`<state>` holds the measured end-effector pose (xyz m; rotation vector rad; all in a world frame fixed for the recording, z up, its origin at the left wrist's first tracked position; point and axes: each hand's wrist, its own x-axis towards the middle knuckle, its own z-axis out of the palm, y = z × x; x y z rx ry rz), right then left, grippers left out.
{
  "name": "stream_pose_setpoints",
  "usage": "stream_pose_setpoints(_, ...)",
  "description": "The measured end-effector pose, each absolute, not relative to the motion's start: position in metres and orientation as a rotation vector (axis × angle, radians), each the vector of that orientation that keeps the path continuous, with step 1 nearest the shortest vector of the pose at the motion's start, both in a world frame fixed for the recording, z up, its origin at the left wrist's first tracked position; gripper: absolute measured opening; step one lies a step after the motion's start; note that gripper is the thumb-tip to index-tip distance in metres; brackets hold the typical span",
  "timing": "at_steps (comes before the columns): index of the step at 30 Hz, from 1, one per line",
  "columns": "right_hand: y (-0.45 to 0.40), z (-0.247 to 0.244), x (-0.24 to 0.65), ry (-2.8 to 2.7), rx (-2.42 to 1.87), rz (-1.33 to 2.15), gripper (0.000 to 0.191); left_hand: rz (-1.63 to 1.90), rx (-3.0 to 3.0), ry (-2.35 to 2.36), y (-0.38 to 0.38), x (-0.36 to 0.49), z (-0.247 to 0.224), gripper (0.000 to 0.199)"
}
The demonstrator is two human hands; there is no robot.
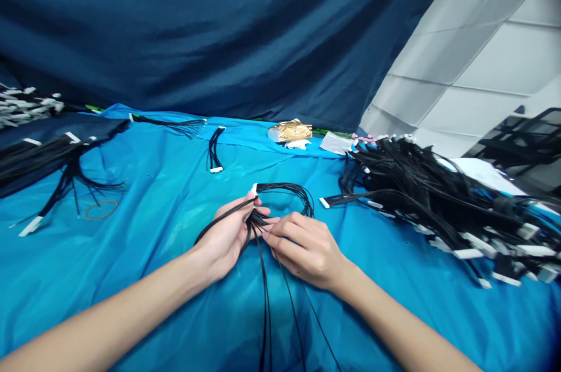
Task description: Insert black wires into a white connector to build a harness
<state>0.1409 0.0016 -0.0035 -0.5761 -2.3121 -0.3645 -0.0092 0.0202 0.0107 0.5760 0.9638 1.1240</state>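
Observation:
Near the middle, my left hand (228, 232) is closed round a bundle of black wires (289, 188), which loops up and to the right from a white connector (255, 189) at my fingertips. My right hand (304, 246) meets it from the right, its fingers pinched on thin wires of the same bundle. Several loose strands (264, 302) hang down below both hands towards the front. What exactly lies between my right fingertips is too small to tell.
A large pile of black cables (407, 191) with white connectors lies right. More cable bundles (61, 156) lie left, near a brown rubber band (101, 209). A short cable (214, 150) and a gold packet (291, 131) are at the back of the blue cloth (153, 267).

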Motion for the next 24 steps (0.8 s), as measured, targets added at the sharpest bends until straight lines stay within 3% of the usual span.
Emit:
stream_pose_setpoints(6, 0.002, -0.002, 0.141, -2.275, -0.553, -0.366, 0.008, 1.113, 0.608, 0.875, 0.021, -0.011, 0.013, 0.008)
stream_pose_setpoints(24, 0.008, -0.016, 0.130, -2.544, -0.782, -0.466, 0.036, 1.234, 0.710, 0.807, 0.053, -0.029, 0.014, 0.006)
